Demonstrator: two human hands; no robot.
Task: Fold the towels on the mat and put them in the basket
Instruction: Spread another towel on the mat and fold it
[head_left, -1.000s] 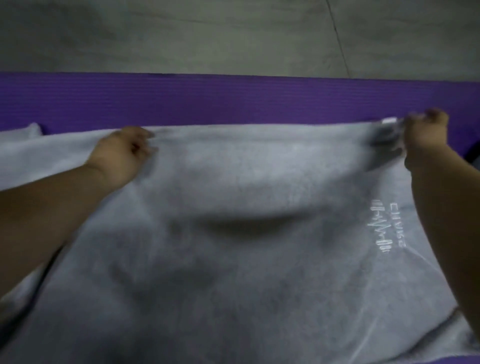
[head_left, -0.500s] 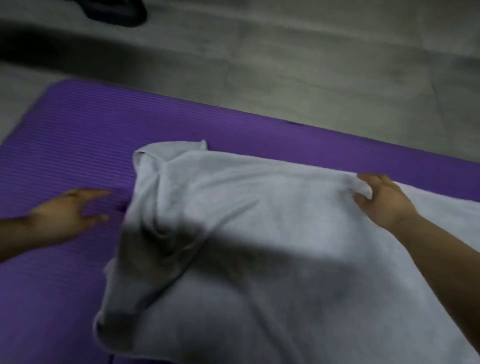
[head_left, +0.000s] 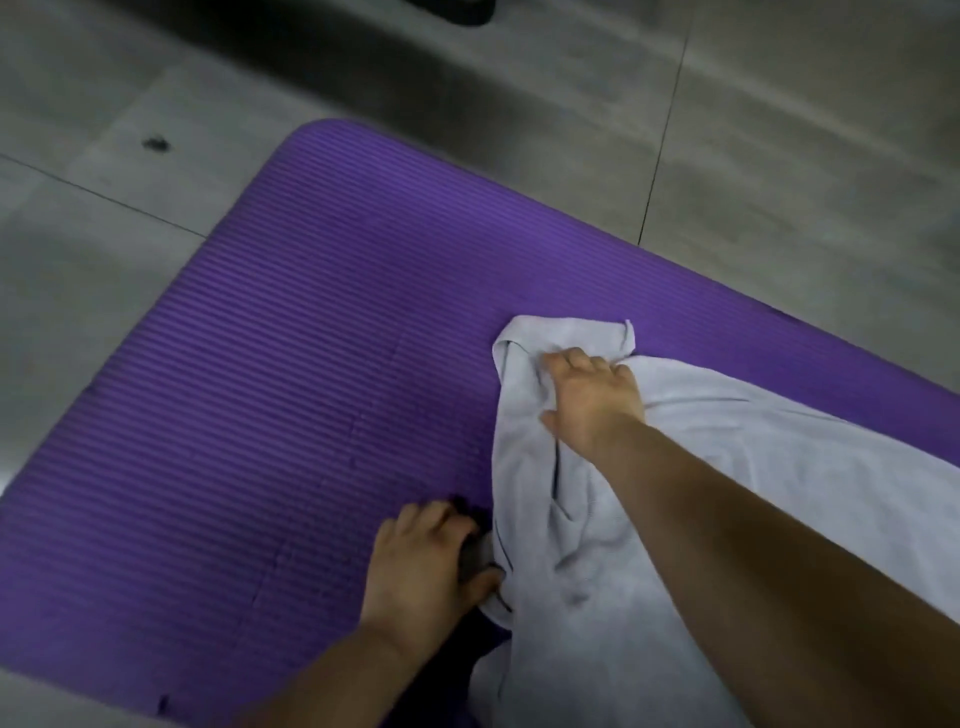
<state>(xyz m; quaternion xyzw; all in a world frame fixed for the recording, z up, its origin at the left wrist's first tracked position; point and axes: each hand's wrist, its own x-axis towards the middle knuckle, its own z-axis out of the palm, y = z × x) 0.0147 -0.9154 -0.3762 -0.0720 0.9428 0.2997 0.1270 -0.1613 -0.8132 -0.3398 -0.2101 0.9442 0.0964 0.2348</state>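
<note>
— On the floor, from the middle of the head view out toward 8 o'clock, what lies spread out?

— A purple ribbed foam mat (head_left: 291, 395), its rounded corner pointing to 11 o'clock. It sits on grey floor tiles (head_left: 779, 156). A dark object (head_left: 452, 13) is cut off by the frame at 12 o'clock; I cannot tell what it is.

— And the task's thing?

— A light grey terry towel (head_left: 753, 467) lies on the mat, running from just right of centre down to 4 and 5 o'clock. Its left side is rumpled into long folds, with one bunched corner uppermost near the centre.

— What is the left hand doing?

— The left hand (head_left: 421, 561) comes in from 6 o'clock. Its fingers are curled and its thumb meets the towel's lower left edge, pinching a fold of cloth there, right at the mat's surface.

— The right hand?

— The right hand (head_left: 592, 400) reaches in from 4 o'clock, forearm crossing over the towel. It lies palm down on the bunched corner, thumb spread wide, fingertips pressing into the folds. It pins the cloth rather than clutching it.
</note>
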